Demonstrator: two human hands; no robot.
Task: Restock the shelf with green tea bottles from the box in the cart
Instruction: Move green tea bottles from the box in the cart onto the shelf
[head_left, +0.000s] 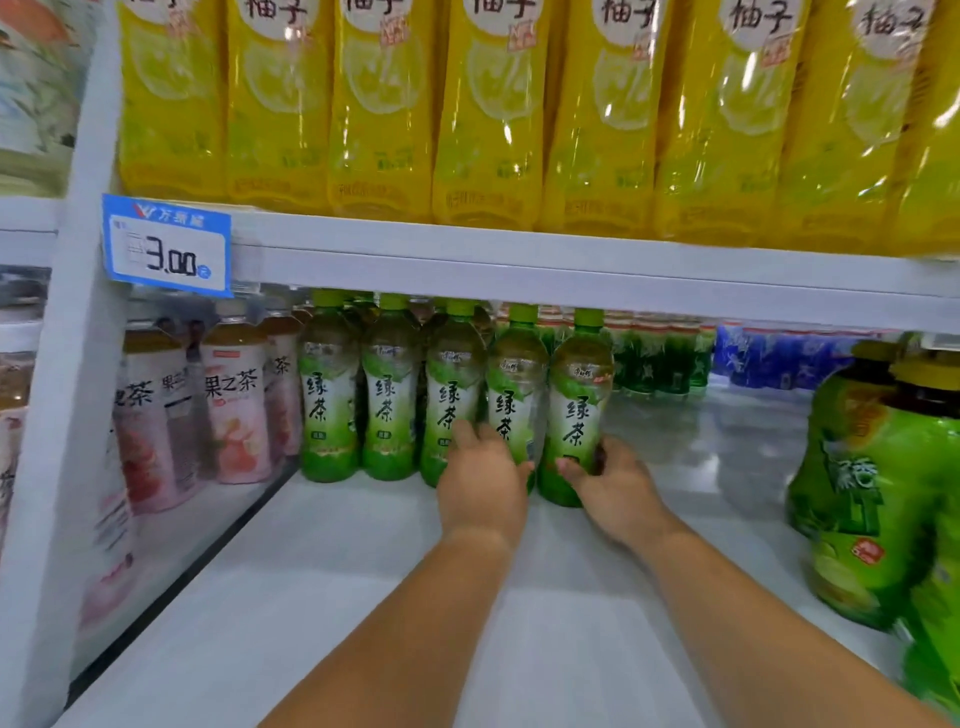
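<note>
At the far left of the frame, a white metal shelf upright (78, 364), and on it a blue-and-white paper price tag (166, 244) reading 3.00, at the left end of the upper board's front edge. At lower left, behind a clear divider panel (156, 545), upright pink-labelled plastic fruit tea bottles (236, 410). Across the top, a row of yellow-labelled plastic drink bottles (488, 114) on the upper board. Below, on the white lower shelf (363, 597), a front row of clear plastic green tea bottles with green caps and green-and-white labels (330, 395), five abreast, upright and touching, with more green caps behind. Reaching in from bottom centre, the left hand (483, 483), fingers curled round the lower part of the fourth green tea bottle (517, 384), fingertips up against its label. Just right of it, the right hand (618, 488), thumb and fingers wrapped round the base of the fifth green tea bottle (582, 395), standing on the shelf at the row's right end. Further back, blurred dark green bottles (660, 358) and blue bottles (769, 358). At the right edge, large green-wrapped plastic bottles with yellow caps (878, 493), well apart from the row.
</note>
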